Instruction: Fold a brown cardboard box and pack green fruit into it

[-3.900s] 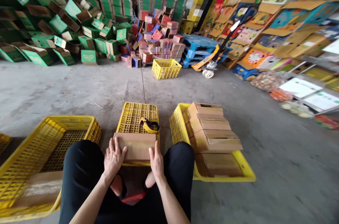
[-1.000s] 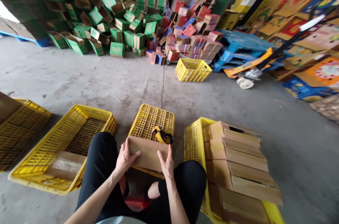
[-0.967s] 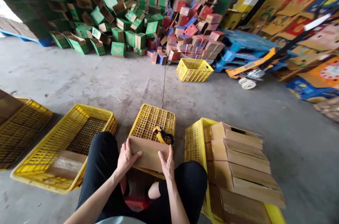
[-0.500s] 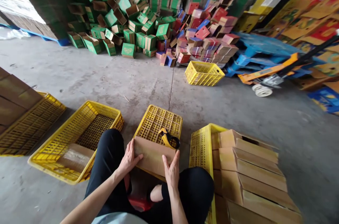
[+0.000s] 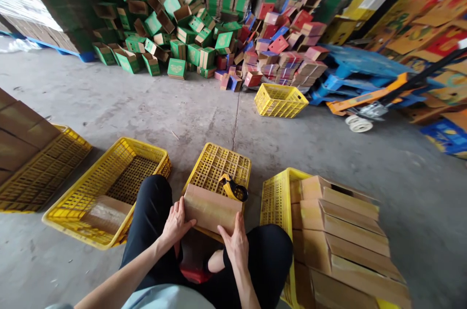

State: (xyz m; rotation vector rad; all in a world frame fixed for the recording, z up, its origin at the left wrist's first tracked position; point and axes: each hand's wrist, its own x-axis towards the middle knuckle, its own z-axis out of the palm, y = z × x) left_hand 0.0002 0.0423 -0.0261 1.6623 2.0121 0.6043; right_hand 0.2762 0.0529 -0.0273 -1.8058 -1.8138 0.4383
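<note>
A brown cardboard box [image 5: 212, 208] rests on the near end of an upturned yellow crate [image 5: 215, 163] between my knees. My left hand [image 5: 177, 222] grips the box's left end, thumb along the near edge. At the opposite end, my right hand [image 5: 234, 240] holds the box with its thumb on the near side and fingers at the right edge. Just beyond the box lies a yellow and black tape dispenser [image 5: 233, 187], touched by neither hand. The underside of the box is hidden.
To my left, a yellow crate [image 5: 73, 219] holds one taped box [image 5: 106, 214]; further left, another crate [image 5: 47, 168] carries stacked boxes. At my right stands a crate [image 5: 275, 202] full of cardboard boxes [image 5: 350, 231]. Ahead are heaped green cartons [image 5: 177, 68] and a pallet jack [image 5: 370, 97].
My right hand has shifted slightly left and down along the box's near side, and the box's top face now shows more. The left hand stays at its end. The tape dispenser has not moved.
</note>
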